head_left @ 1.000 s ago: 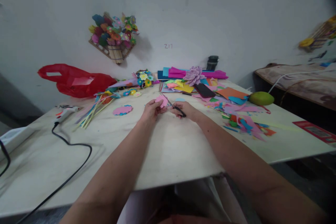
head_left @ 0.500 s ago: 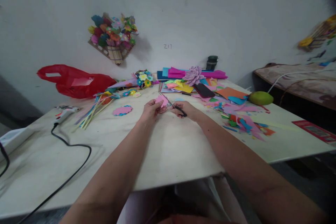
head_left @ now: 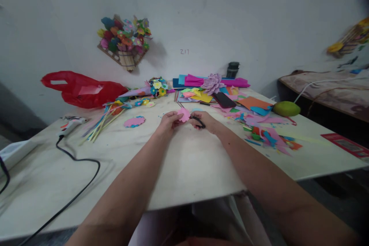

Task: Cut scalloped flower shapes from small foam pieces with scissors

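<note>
Over the middle of the table, my left hand (head_left: 170, 120) pinches a small pink paper flower (head_left: 183, 114) with a scalloped edge. Close beside it, my right hand (head_left: 203, 120) is closed around the black handles of a pair of scissors (head_left: 198, 122). The scissor blades lie partly behind the flower, so I cannot tell whether they touch it. To the left of my hands lies a pink scalloped disc (head_left: 134, 122) with blue scallops showing at its rim.
A glue gun (head_left: 71, 126) with a black cord lies left, near paper-flower stems (head_left: 99, 125) and a red plastic bag (head_left: 83, 90). Coloured sheets (head_left: 198, 80), a phone (head_left: 224, 100), paper scraps (head_left: 272, 136) and a green mango-like fruit (head_left: 286, 108) are at the back and right.
The pink flower and my left fingers have shifted slightly right and down, toward the scissors. The blades, clearly seen before, are now mostly covered by the flower.
</note>
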